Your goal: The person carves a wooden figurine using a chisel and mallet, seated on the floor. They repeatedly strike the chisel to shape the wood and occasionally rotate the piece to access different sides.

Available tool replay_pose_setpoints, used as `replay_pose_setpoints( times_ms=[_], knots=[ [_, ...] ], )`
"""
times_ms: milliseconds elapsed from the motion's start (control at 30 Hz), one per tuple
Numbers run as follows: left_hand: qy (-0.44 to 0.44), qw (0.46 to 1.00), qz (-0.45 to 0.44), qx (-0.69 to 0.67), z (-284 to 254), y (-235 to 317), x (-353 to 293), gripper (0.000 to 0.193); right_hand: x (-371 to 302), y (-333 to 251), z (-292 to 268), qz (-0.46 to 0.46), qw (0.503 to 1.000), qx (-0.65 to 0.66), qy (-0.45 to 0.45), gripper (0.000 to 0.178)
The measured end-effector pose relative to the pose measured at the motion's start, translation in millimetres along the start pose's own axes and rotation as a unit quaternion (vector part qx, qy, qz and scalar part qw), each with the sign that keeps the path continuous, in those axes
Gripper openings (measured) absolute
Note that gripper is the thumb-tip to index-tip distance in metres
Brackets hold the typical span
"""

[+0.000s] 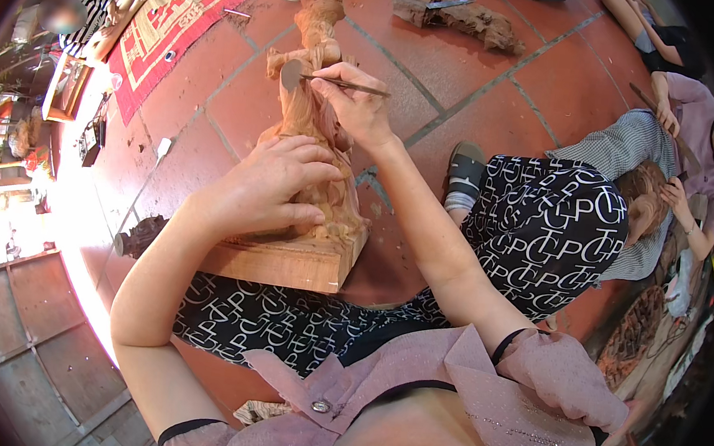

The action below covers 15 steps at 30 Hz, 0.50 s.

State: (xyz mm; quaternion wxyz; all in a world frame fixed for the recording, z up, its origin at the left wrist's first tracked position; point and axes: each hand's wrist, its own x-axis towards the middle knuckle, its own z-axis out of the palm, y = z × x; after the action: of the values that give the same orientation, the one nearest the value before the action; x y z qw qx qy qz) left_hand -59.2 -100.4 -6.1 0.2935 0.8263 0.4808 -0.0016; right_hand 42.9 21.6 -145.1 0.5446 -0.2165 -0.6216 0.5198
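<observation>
Tiled flr; knobbly wd carving.

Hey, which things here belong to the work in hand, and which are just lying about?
In the job:
carved wooden figure, under the left hand
thin tool, in the right hand

Seemingly just lying about:
rough wood chunk
red patterned mat
dark knobbly piece
</observation>
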Motion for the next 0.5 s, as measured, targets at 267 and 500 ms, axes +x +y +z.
replay_pose_setpoints(
  times_ms=[267,500],
  knots=[
    [-0.002,1.000,-0.006,-0.003,1,-1,1,0.052,-10,3,-1,-0.065,0.992,-0.105,-0.003,0.010],
    [-0.003,1.000,-0.005,-0.005,0,-6,0,0.052,-23,9,5,0.061,0.997,0.025,0.030,0.006]
  ],
)
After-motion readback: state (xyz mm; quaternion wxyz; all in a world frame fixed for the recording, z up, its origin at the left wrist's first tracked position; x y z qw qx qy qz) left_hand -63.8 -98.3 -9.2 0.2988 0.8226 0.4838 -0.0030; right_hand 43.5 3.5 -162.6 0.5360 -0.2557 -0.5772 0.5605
